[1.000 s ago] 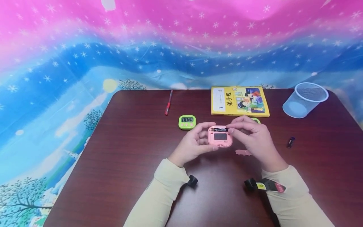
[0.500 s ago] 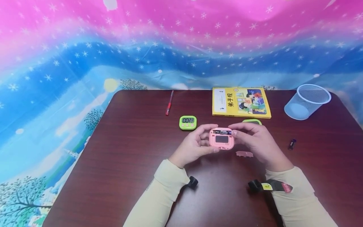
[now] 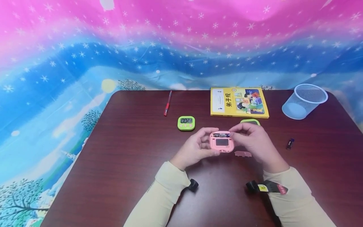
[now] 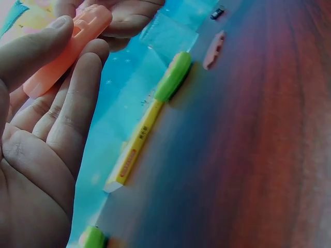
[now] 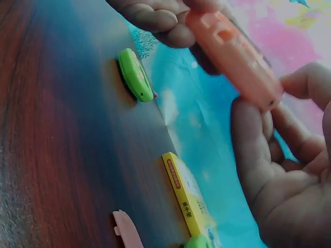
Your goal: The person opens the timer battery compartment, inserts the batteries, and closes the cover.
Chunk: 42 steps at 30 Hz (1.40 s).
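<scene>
Over the table, my left hand grips a pink timer by its left side, thumb along the lower edge. The timer's back is toward me, its battery slot uncovered, and a dark AAA-size battery lies in that slot along the top. My right hand pinches the timer's upper right corner, thumb at the battery's right end. Both wrist views show the timer edge-on, fingers of both hands around it. On the table below the right hand lies the pink battery cover. Farther right is a second battery.
A green timer reading 00:21 stands beyond my left hand. Another green timer is partly hidden behind the right hand. Toward the back are a red pen, a yellow book and a light-blue mesh basket.
The battery's right end, slightly raised under the right fingers at first, now sits in the slot. Both hands have come slightly lower with the pink timer. The green timer's display went from 00:20 to 00:21.
</scene>
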{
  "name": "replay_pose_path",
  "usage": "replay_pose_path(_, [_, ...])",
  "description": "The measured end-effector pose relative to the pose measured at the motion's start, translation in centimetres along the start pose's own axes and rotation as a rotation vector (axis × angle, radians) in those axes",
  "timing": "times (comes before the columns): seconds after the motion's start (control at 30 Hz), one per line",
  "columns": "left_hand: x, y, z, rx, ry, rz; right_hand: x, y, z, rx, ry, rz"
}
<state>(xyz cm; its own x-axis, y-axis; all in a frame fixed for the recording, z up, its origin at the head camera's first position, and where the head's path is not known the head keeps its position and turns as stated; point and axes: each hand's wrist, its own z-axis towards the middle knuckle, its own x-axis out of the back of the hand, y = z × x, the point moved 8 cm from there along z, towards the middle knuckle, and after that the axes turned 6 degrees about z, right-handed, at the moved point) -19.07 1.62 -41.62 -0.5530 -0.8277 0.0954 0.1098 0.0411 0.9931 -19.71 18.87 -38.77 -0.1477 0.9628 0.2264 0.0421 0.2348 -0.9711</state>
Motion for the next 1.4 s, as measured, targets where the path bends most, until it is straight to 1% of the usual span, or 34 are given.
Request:
replay_pose_path(0.07, [-0.1, -0.1, 0.0, 0.002, -0.002, 0.012, 0.0, -0.3, -0.2, 0.023, 0.034, -0.117])
replay_pose_path(0.17, [-0.2, -0.1, 0.1, -0.009, -0.001, 0.032, -0.1, -0.7, -0.5, 0.011, 0.057, -0.2])
replay_pose_path(0.23, [-0.2, 0.0, 0.1, -0.017, 0.003, 0.039, -0.1, -0.9, -0.7, -0.002, 0.056, -0.202])
replay_pose_path(0.4, [0.1, 0.2, 0.2, -0.025, 0.007, 0.027, 0.2, -1.7, -0.9, 0.05, 0.061, -0.265])
replay_pose_path(0.5, [0.2, 0.2, 0.1, -0.02, 0.007, 0.026, 0.3, -1.8, -0.8, 0.067, 0.022, -0.256])
replay_pose_path(0.57, [0.3, 0.2, 0.1, -0.013, 0.01, 0.029, 0.4, -1.8, -0.8, 0.08, -0.012, -0.277])
replay_pose_path(0.73, [0.6, 0.2, 0.1, -0.003, 0.025, 0.032, 1.4, -1.5, -0.6, 0.127, -0.066, -0.421])
replay_pose_path(0.83, [0.7, 0.3, 0.1, -0.002, 0.032, 0.027, 2.3, -0.9, -0.5, 0.118, -0.086, -0.462])
replay_pose_path(1.0, [1.1, 0.2, 0.0, 0.0, 0.038, 0.022, 3.5, 0.8, 0.1, 0.054, -0.105, -0.458])
replay_pose_path(1.07, [1.2, 0.2, 0.0, 0.0, 0.042, 0.021, 3.8, 1.7, 0.3, 0.03, -0.128, -0.448])
replay_pose_path(1.17, [1.3, 0.2, 0.0, -0.007, 0.047, 0.014, 3.8, 2.9, 0.5, 0.003, -0.194, -0.434])
replay_pose_path(1.3, [1.5, 0.3, 0.1, -0.016, 0.053, 0.006, 3.6, 4.6, 0.6, -0.061, -0.311, -0.355])
replay_pose_path(1.4, [1.7, 0.3, 0.1, -0.014, 0.059, 0.004, 3.5, 5.7, 0.6, -0.105, -0.356, -0.313])
